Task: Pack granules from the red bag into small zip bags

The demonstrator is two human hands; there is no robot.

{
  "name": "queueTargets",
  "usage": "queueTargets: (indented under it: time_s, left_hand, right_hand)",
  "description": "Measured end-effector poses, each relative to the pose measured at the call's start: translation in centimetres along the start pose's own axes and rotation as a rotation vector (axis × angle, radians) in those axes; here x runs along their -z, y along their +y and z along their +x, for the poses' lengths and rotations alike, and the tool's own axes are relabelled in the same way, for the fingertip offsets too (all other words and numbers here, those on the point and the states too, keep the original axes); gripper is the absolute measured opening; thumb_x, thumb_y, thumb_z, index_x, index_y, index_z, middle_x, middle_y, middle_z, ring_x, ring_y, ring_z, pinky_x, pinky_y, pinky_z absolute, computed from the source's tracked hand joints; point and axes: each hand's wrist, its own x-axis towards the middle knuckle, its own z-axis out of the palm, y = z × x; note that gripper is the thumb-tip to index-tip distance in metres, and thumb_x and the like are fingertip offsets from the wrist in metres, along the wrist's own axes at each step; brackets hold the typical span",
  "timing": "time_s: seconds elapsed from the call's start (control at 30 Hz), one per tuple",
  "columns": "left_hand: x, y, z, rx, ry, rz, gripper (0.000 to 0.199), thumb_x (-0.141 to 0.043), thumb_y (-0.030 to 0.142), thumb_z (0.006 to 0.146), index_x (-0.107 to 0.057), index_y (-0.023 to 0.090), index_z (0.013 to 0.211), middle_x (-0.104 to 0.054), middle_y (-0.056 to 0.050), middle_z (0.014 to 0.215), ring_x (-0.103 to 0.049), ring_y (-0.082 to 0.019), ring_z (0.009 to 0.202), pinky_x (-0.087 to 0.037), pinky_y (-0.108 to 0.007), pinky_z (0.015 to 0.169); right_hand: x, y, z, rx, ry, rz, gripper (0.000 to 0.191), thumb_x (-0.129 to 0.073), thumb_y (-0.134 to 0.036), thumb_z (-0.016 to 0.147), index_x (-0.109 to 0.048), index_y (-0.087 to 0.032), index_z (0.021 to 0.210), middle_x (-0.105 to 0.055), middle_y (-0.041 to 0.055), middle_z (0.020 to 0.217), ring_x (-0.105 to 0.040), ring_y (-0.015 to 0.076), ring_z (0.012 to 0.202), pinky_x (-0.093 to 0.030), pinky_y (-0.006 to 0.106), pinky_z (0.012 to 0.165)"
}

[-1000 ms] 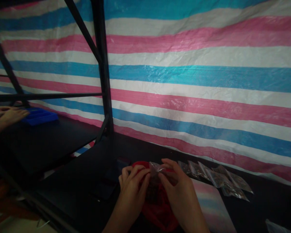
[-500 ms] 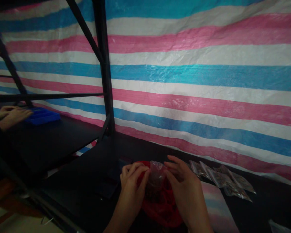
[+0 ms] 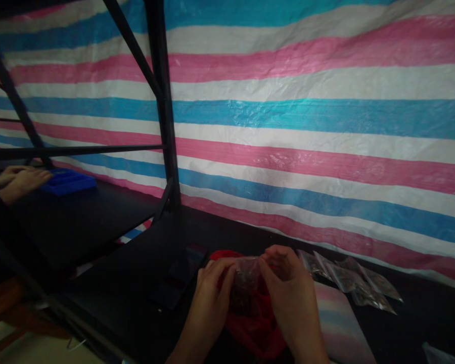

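Observation:
A small clear plastic bag (image 3: 246, 270) is stretched between my two hands, above a red bag (image 3: 256, 323) that lies open on the black table. My left hand (image 3: 214, 285) pinches the bag's left upper corner between thumb and fingers. On the other side, my right hand (image 3: 286, 278) grips the right upper corner, its fingers curled. Dark small contents show below the clear bag, but I cannot tell whether they are in it or in the red bag. Several filled clear bags (image 3: 349, 278) lie right of my right hand.
Left of my hands lies a dark flat object (image 3: 178, 278). A pale, shiny sheet (image 3: 337, 318) is at the right. Beyond the black frame post (image 3: 163, 111), another person's hands (image 3: 23, 182) are at a blue tray (image 3: 70, 182). Striped sheeting (image 3: 307, 116) hangs behind.
My right hand's fingers have curled inward and closed at the bag's corner. The clear bag's top edge now looks straighter and lower. My left hand has shifted slightly right.

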Motion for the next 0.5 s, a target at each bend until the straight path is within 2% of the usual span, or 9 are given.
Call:
queueTargets:
  time_s: [0.1,0.27,0.4,0.47,0.5]
  left_hand:
    - [0.3,-0.2,0.1,0.001,-0.025,-0.030,0.025,-0.054,0.033,0.100,-0.079,0.031,0.106,-0.081,-0.004,0.110,-0.071,-0.028,0.106,-0.049,-0.043,0.097]
    - [0.7,-0.7,0.4,0.007,-0.043,-0.055,0.020,-0.060,0.031,0.093,-0.080,0.031,0.093,-0.083,-0.003,0.105,-0.072,-0.029,0.105,-0.047,-0.045,0.098]
    - [0.9,-1.3,0.7,0.044,-0.003,-0.072,0.023,-0.058,0.035,0.091,-0.080,0.029,0.088,-0.082,-0.005,0.097,-0.071,-0.030,0.099,-0.047,-0.046,0.094]
    - [0.9,-1.5,0.8,0.058,0.017,-0.085,0.024,-0.057,0.036,0.091,-0.080,0.029,0.091,-0.081,-0.006,0.099,-0.071,-0.031,0.100,-0.047,-0.047,0.094]
    - [0.9,-1.6,0.8,0.061,0.023,-0.091,0.025,-0.056,0.036,0.090,-0.080,0.029,0.091,-0.081,-0.005,0.099,-0.071,-0.031,0.100,-0.047,-0.047,0.095]
  right_hand:
    - [-0.2,-0.1,-0.2,-0.011,-0.062,0.022,0.017,-0.074,-0.035,0.079,-0.069,-0.024,0.091,-0.077,0.0030,0.088,-0.076,0.0230,0.084,-0.061,0.033,0.076]
    - [-0.3,0.2,-0.1,-0.027,-0.031,0.037,0.023,-0.077,-0.041,0.076,-0.068,-0.024,0.088,-0.077,0.0040,0.087,-0.078,0.0249,0.083,-0.063,0.034,0.075]
    - [0.4,1.3,0.3,-0.053,-0.104,-0.116,0.043,-0.072,-0.037,0.078,-0.068,-0.024,0.118,-0.079,0.0098,0.114,-0.078,0.0291,0.101,-0.063,0.041,0.087]
    - [0.9,2.0,0.5,-0.086,-0.165,-0.268,0.050,-0.066,-0.029,0.081,-0.064,-0.023,0.131,-0.080,0.0102,0.115,-0.078,0.0300,0.105,-0.060,0.045,0.094]
    - [1.2,2.3,0.5,-0.094,-0.204,-0.344,0.048,-0.063,-0.024,0.083,-0.065,-0.023,0.131,-0.081,0.0096,0.110,-0.078,0.0302,0.104,-0.059,0.046,0.096]
